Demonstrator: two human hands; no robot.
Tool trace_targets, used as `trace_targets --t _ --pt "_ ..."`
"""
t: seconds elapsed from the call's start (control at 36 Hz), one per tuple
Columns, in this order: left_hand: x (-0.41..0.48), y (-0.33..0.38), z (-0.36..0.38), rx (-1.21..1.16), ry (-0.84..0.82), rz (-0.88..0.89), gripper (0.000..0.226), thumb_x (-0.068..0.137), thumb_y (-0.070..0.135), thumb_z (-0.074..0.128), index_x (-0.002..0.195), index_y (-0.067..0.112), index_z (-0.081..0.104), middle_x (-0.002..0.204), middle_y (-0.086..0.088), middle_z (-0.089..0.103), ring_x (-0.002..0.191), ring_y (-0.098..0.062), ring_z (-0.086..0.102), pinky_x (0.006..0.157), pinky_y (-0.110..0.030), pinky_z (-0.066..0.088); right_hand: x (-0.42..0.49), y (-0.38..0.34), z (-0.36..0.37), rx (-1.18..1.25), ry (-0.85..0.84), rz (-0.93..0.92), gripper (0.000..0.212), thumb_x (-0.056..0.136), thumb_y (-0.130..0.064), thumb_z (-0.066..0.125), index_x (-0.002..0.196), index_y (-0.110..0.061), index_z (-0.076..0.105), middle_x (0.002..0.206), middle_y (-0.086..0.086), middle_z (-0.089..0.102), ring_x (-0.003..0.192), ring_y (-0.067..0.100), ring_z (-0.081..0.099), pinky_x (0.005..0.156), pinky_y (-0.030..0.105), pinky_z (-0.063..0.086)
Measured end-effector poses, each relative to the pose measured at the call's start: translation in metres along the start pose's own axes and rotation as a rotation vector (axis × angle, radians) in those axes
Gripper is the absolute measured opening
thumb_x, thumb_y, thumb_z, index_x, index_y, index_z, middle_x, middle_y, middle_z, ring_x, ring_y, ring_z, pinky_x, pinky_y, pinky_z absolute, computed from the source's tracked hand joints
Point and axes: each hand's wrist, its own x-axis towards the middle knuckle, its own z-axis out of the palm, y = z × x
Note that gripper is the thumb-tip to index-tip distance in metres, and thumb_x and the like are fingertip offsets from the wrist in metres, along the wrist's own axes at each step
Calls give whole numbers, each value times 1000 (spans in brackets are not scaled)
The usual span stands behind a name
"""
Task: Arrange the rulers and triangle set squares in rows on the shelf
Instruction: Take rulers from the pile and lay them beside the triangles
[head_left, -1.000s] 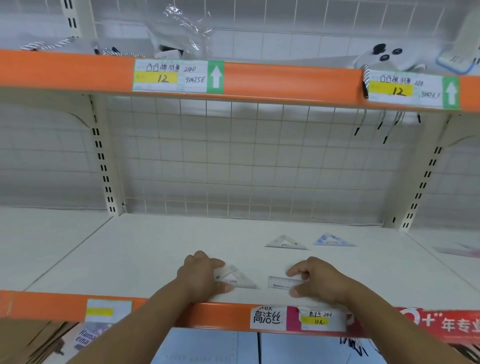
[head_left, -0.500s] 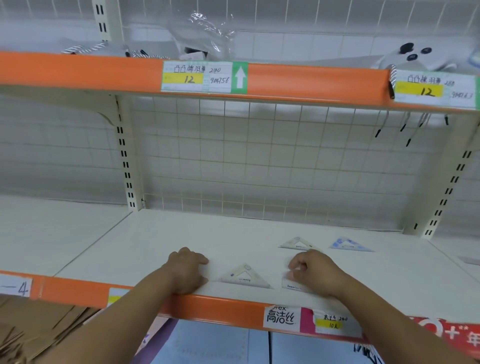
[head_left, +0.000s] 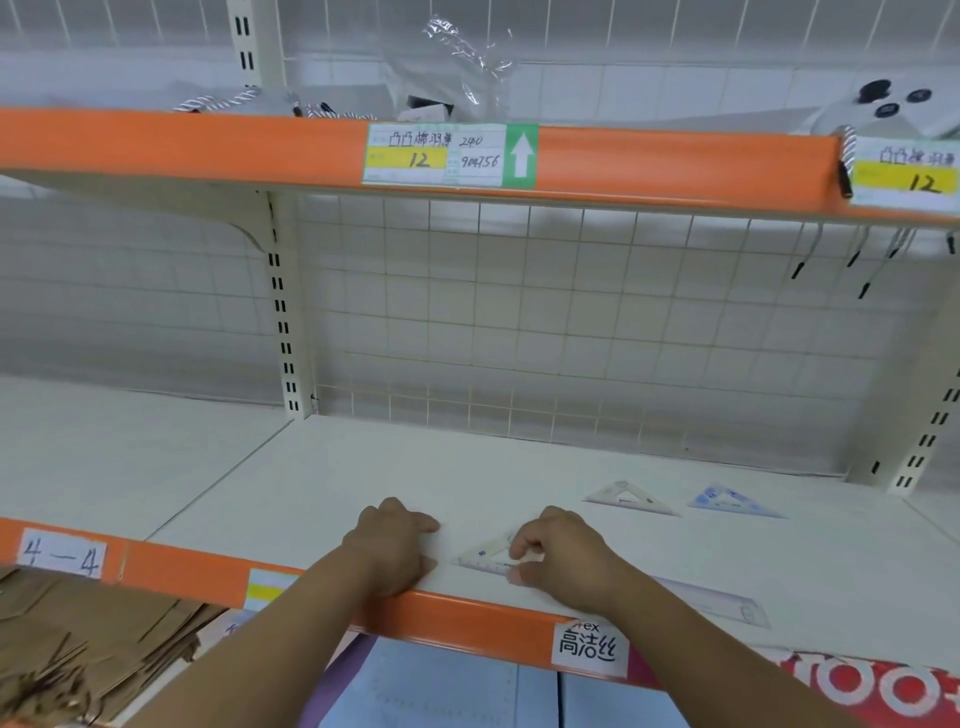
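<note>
A clear triangle set square lies flat near the front edge of the white shelf. My right hand pinches its right corner between thumb and fingers. My left hand rests just left of it with curled fingers, knuckles on the shelf, apart from the set square and holding nothing. A clear ruler lies flat to the right, partly behind my right forearm. Farther back to the right lie another clear set square and a blue set square, side by side.
An orange rail with price labels runs along the shelf front. A wire grid back panel closes the rear. The upper orange shelf carries cords, a plastic bag and a white device. Brown paper bags lie below left.
My left hand let go of the front set square and drew left. My right hand left the ruler and moved left onto that set square. The view shifted left.
</note>
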Motion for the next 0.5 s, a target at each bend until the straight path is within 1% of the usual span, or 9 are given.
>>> trace_targets --t 0.08,0.17,0.25,0.31,0.36,0.44,0.5 --pt "0 0 0 0 4 0 52 94 39 53 144 36 37 141 -5 32 133 -28 31 112 -39 31 2 -3 0 -1 -48 -3 25 84 -36 68 106 -25 65 105 -4 46 109 15 45 94 27 39" --pt "0 1 1 -3 -3 -6 52 94 38 54 144 36 37 141 -5 33 133 -28 31 112 -38 31 4 -6 -1 -12 -77 3 6 87 -29 65 92 -29 62 105 -3 45 111 16 45 97 27 40" --pt "1 1 0 -12 -5 -11 52 95 37 54 144 35 37 141 -5 32 133 -28 30 112 -38 32 4 -11 -2 -22 -117 20 6 89 -25 61 87 -29 57 109 -1 44 115 18 42 101 29 39" --pt "1 2 0 -17 -5 -13 52 95 37 54 144 35 37 142 -5 32 134 -27 29 112 -38 31 5 -14 -2 -45 -119 24 6 90 -22 59 92 -25 63 115 3 46 116 20 41 102 32 40" --pt "0 2 0 -19 -6 -14 52 95 36 53 144 36 37 142 -5 31 135 -27 29 113 -38 31 5 -17 -1 -91 -116 18 16 92 -17 54 100 -17 68 118 6 47 116 23 41 101 34 41" --pt "0 3 0 -15 -4 -15 53 95 37 53 144 36 37 143 -5 31 134 -28 29 113 -38 30 4 -18 -1 -117 -102 12 19 93 -17 53 106 -14 66 113 4 45 117 23 40 100 34 41" --pt "-1 3 0 -13 -4 -17 53 95 36 53 145 35 36 143 -6 31 134 -28 29 113 -39 30 4 -18 -3 -110 -100 5 25 93 -22 56 117 -17 59 118 4 44 120 22 39 102 33 38"
